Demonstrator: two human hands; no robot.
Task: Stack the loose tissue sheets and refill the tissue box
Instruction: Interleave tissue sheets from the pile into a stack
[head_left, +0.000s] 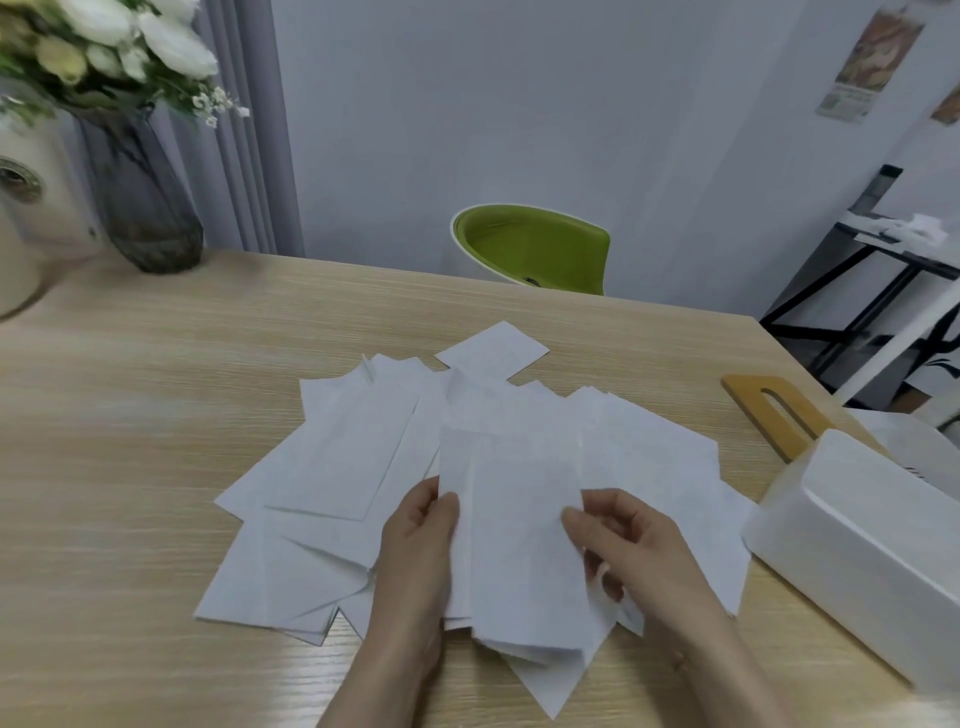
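Several loose white tissue sheets (343, 462) lie fanned out over the middle of the wooden table (130, 415). Between both hands I hold a small bundle of tissue sheets (511, 519) just above the pile. My left hand (415, 551) grips the bundle's left edge, thumb on top. My right hand (623, 545) pinches its right edge with curled fingers. The white tissue box (852, 545) lies at the right, apart from the hands. Its wooden lid (774, 413) with a slot lies flat behind the box.
A grey glass vase (140, 202) with white flowers stands at the back left beside a cream container (26, 228). A green chair (535, 249) sits behind the far table edge. A black-framed shelf (883, 270) stands at the right.
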